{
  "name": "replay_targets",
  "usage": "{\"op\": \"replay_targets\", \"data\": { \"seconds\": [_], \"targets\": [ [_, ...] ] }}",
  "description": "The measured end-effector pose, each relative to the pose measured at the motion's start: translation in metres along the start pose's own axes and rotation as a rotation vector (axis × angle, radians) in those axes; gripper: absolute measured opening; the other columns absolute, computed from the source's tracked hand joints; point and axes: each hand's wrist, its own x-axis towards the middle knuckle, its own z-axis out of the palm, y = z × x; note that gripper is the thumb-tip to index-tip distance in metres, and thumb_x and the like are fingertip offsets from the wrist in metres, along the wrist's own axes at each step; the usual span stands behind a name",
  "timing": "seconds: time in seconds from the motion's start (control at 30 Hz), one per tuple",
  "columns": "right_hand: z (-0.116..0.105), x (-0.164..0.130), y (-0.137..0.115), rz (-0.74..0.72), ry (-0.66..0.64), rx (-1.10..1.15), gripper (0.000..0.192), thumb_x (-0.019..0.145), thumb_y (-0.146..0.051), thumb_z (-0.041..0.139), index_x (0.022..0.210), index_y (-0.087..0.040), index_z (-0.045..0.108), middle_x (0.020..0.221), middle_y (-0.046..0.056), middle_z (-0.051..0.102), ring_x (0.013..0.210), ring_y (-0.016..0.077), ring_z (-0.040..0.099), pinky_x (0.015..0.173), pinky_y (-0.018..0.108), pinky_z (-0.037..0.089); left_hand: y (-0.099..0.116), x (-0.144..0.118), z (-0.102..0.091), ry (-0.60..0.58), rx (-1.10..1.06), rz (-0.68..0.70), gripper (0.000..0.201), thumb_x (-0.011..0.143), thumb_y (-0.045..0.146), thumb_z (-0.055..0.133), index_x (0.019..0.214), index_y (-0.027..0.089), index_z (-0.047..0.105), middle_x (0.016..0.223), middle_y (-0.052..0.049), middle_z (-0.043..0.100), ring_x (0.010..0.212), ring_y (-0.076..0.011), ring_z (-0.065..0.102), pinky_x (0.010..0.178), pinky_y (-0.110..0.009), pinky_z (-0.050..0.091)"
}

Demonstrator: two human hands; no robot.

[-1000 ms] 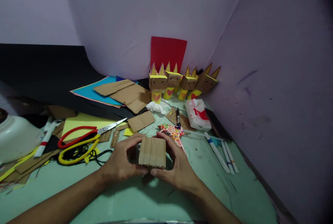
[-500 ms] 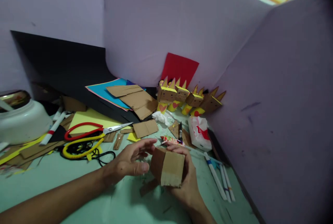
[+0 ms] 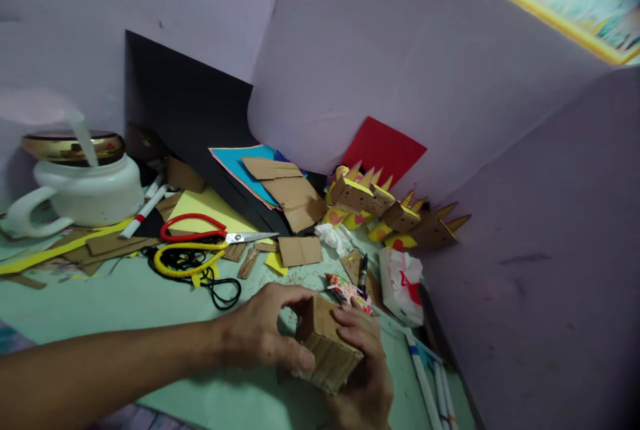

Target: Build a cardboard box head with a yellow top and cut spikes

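I'm seeing both hands gripping the cardboard box [image 3: 327, 350] — left hand [image 3: 263, 333] curled at 9 o'clock, right hand [image 3: 365, 363] wrapped at 3 — scissors [image 3: 200, 238] lying toward 11.

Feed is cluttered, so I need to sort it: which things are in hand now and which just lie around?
In hand: cardboard box, held by left hand and right hand.

Lying about: scissors, black marker, tissue pack, white jug, cardboard figures.

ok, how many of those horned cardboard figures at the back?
4, in a row at the wall corner, below the red sheet. More may hide behind them.
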Motion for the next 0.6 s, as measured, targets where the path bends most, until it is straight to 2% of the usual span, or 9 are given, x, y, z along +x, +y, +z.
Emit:
{"op": "replay_targets", "data": {
  "seconds": [0.13,0.27,0.33,0.47,0.6],
  "targets": [
    [-0.0023,0.0019,-0.0001,-0.046,0.001,-0.073,0.033,0.080,-0.040,0.064,0.103,-0.018,0.055,0.099,0.011,0.063,0.092,0.0272,0.060,0.086,0.047,0.046,-0.0016,-0.0004,-0.0012,-0.023,0.026,0.013,0.050,0.062,0.042,0.074,0.105,0.018,0.065,0.097,-0.002,0.064,0.089,-0.0227,0.052,0.079,-0.033,0.040],
    [-0.0057,-0.0016,0.0037,-0.111,-0.066,-0.133,0.031,0.079,-0.031,0.064,0.105,-0.017,0.055,0.099,0.011,0.064,0.092,0.0273,0.061,0.082,0.047,0.048,-0.0039,0.0009,0.0006,-0.042,0.015,0.001,0.075,0.060,0.048,0.075,0.125,0.018,0.052,0.113,-0.006,0.061,0.101,-0.0265,0.052,0.089,-0.037,0.041],
    [-0.0058,-0.0043,0.0046,-0.133,-0.104,-0.163,0.030,0.076,-0.022,0.064,0.104,-0.017,0.055,0.100,0.011,0.065,0.094,0.0272,0.060,0.084,0.048,0.048,-0.0036,0.0010,0.0023,-0.030,0.027,-0.013,0.075,0.059,0.049,0.075,0.123,0.016,0.051,0.111,-0.007,0.061,0.098,-0.0263,0.053,0.088,-0.038,0.042],
    [-0.0047,-0.0066,0.0035,-0.149,-0.110,-0.196,0.030,0.071,-0.010,0.062,0.100,-0.017,0.058,0.100,0.010,0.066,0.097,0.0275,0.059,0.093,0.055,0.043,-0.0014,-0.0006,0.0048,0.020,0.120,-0.035,0.059,0.059,0.046,0.074,0.107,0.015,0.059,0.097,-0.004,0.063,0.088,-0.0244,0.055,0.082,-0.036,0.045],
    [-0.0045,-0.0070,0.0035,-0.180,-0.109,-0.212,0.029,0.071,-0.009,0.061,0.099,-0.016,0.059,0.099,0.010,0.068,0.097,0.0274,0.059,0.093,0.055,0.044,-0.0011,-0.0014,0.0043,0.046,0.141,-0.069,0.065,0.055,0.049,0.075,0.110,0.016,0.058,0.100,-0.004,0.063,0.092,-0.0263,0.054,0.083,-0.036,0.045]
  ]
}}
